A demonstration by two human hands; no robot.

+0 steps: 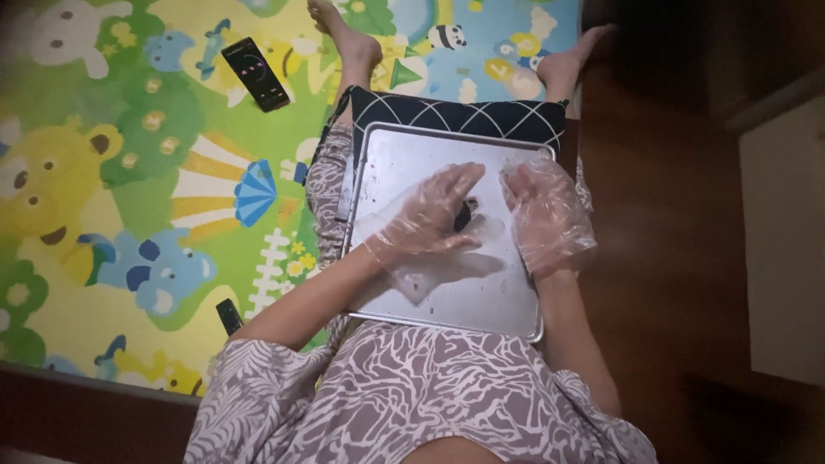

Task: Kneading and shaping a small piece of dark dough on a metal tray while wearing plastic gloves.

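Gloved hands working over a tray on the lap.

Left hand (427, 216) in clear plastic glove lies flat, fingers apart, over a small dark lump (468, 211) mid-way on the square metal baking tray (481, 305); right hand (547, 210) rests open just beside.

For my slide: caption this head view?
Gloved left hand and right hand press something small and dark on a metal tray.
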